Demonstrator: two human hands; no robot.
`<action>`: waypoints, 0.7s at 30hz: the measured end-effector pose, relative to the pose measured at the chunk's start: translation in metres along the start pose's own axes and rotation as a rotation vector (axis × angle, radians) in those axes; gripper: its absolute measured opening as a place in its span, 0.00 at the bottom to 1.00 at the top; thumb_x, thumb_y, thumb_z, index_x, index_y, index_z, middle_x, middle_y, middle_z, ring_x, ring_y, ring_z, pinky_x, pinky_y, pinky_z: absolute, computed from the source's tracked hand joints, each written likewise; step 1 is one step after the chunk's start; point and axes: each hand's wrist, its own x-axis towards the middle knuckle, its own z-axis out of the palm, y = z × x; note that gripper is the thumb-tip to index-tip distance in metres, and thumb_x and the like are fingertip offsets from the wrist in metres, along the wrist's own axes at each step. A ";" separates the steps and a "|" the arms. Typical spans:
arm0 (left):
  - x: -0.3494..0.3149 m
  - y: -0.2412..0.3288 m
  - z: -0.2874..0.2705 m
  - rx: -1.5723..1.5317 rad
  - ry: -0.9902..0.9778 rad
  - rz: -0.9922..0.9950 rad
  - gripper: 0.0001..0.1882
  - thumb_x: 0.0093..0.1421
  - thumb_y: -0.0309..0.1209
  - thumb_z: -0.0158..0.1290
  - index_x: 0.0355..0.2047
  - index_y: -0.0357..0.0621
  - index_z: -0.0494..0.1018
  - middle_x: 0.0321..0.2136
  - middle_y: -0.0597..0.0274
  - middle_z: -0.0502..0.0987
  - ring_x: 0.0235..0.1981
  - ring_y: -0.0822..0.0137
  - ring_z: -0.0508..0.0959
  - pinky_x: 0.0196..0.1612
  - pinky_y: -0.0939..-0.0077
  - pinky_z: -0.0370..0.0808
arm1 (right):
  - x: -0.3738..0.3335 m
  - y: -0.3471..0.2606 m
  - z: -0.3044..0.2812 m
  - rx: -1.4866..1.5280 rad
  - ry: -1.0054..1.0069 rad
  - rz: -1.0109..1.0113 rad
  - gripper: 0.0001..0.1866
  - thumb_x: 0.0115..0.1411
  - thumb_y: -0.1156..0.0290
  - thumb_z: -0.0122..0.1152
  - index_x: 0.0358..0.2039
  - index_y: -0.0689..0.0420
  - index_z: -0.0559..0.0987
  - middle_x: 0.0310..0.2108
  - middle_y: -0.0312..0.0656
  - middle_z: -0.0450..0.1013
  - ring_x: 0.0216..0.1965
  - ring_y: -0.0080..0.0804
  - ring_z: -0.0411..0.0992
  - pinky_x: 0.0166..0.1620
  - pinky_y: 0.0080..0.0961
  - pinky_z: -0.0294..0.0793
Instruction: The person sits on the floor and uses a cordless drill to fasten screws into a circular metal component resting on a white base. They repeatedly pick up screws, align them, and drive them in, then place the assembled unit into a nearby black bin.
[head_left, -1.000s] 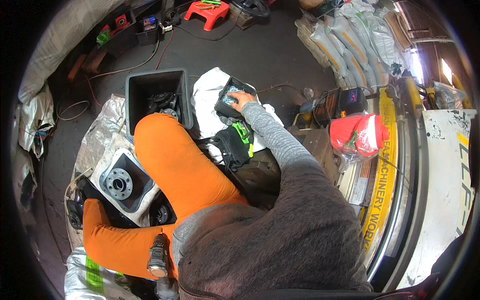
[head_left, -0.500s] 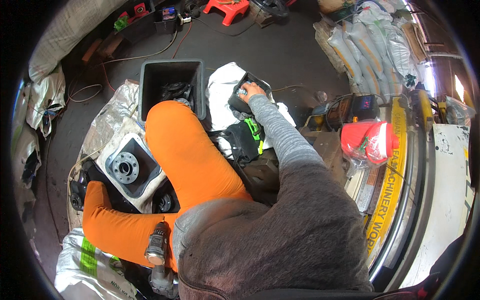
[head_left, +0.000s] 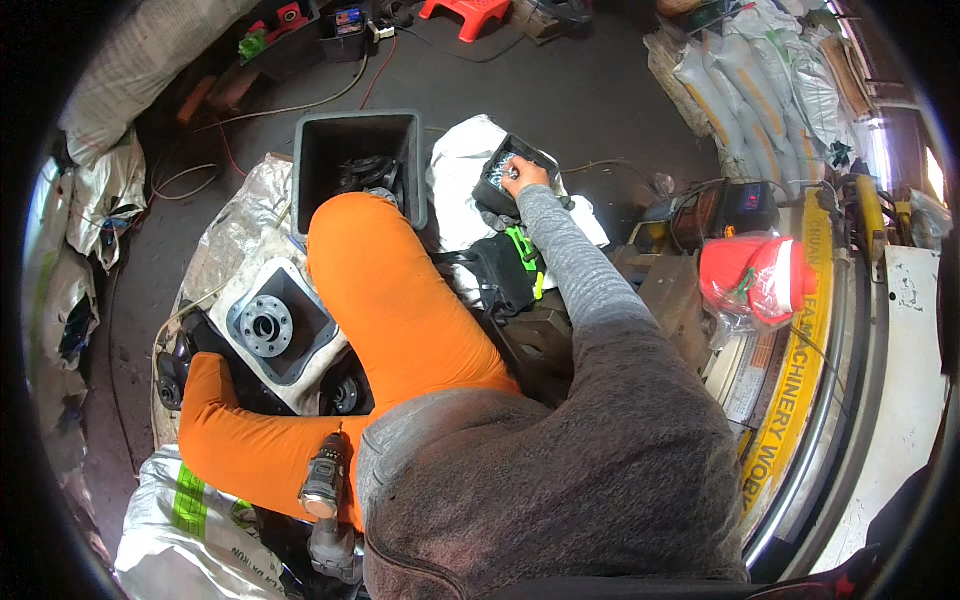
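The right hand (head_left: 525,178) rests among small silvery metal pieces (head_left: 503,170) in the far black rectangular box (head_left: 495,198), its pinch unclear, left hand unseen; they look light, hard, slippery, best gripped by fingertips.

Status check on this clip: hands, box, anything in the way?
Right hand at the small black box, fingers among metal pieces, grip unclear. Left hand not visible. Black cloth item lies nearby, not blocking the box.

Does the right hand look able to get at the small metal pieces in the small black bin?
Apparently yes: the right hand is at the small metal pieces, and no lid covers the small black bin.
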 end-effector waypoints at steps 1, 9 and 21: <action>-0.001 0.000 0.000 0.000 0.003 -0.002 0.11 0.62 0.31 0.51 0.41 0.38 0.75 0.28 0.61 0.78 0.28 0.70 0.75 0.34 0.75 0.71 | 0.000 -0.001 -0.002 0.013 0.010 0.005 0.17 0.46 0.60 0.65 0.38 0.48 0.78 0.35 0.48 0.76 0.40 0.46 0.74 0.49 0.38 0.72; -0.006 0.000 -0.006 0.010 0.027 -0.004 0.11 0.62 0.30 0.51 0.41 0.37 0.75 0.29 0.61 0.78 0.30 0.69 0.75 0.35 0.74 0.71 | 0.006 0.000 -0.011 1.009 -0.061 0.545 0.08 0.54 0.71 0.61 0.35 0.55 0.76 0.30 0.43 0.75 0.33 0.36 0.77 0.34 0.33 0.80; 0.009 0.010 -0.026 0.122 0.095 0.052 0.11 0.62 0.30 0.51 0.41 0.37 0.75 0.30 0.60 0.78 0.31 0.69 0.76 0.37 0.74 0.72 | 0.003 0.030 -0.004 1.798 -0.092 0.636 0.12 0.54 0.69 0.57 0.37 0.62 0.72 0.33 0.47 0.68 0.30 0.39 0.73 0.35 0.44 0.83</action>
